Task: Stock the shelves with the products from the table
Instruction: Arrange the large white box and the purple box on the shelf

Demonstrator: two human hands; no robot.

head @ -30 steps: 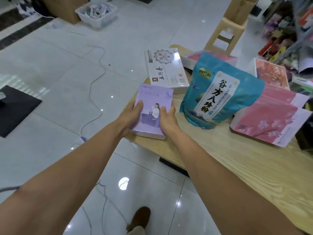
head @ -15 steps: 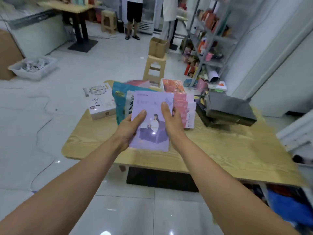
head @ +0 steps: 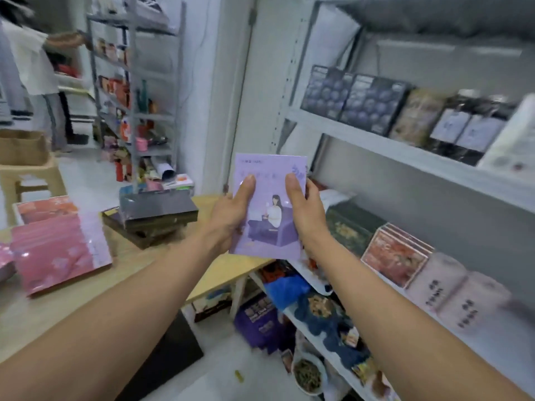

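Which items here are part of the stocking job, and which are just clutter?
Job: purple box held by left hand and right hand; pink packages on table; white shelf.
Clutter: stool, cardboard box, far grey rack.

purple box (head: 267,204) print blurred, shelf labels blurred, nothing legible

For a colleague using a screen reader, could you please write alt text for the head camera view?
Both hands, left hand and right hand, hold a purple box upright in front of grey shelves already stocked with boxed products. A wooden table at the left carries pink packages.
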